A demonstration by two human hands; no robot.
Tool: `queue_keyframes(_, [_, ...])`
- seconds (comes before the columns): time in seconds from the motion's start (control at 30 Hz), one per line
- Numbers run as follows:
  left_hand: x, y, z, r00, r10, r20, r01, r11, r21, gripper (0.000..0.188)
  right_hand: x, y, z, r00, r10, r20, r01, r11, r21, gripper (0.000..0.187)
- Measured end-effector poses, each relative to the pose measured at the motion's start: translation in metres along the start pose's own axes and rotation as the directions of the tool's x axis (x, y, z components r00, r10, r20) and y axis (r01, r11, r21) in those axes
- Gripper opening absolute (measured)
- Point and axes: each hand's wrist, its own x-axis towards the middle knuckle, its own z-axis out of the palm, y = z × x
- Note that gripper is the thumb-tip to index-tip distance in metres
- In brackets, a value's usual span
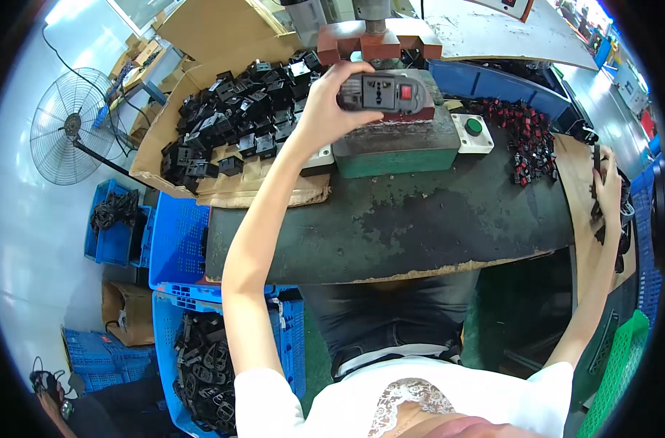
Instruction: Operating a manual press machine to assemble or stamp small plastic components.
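Observation:
My left hand grips one end of a black power socket housing with a red rocker switch, thumb below and fingers above. The housing is over the block of the press, just below its red-brown upper tool. At the far right, my right hand closes around a black plastic part, partly hidden by the fingers. More black parts lie under and beside that hand on a tan board.
A cardboard box of black square parts stands left of the press. A green push button sits right of it, near a pile of small red-and-black switches. A blue crate of black casings stands lower left; a fan is beyond.

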Motion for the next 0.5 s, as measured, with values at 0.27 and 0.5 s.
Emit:
queue_keyframes(0.27, [-0.027,0.024,-0.027,0.995,0.083,-0.048,-0.082,0.996,0.015,0.057,0.054,-0.005,0.046,0.997,-0.072,0.03,0.077,0.953,-0.293,0.075])
queue_keyframes(0.5, [-0.046,0.034,-0.045,0.997,0.061,0.038,-0.067,0.982,0.179,0.055,0.069,-0.127,0.031,0.982,-0.177,0.059,0.13,0.877,0.463,0.051])
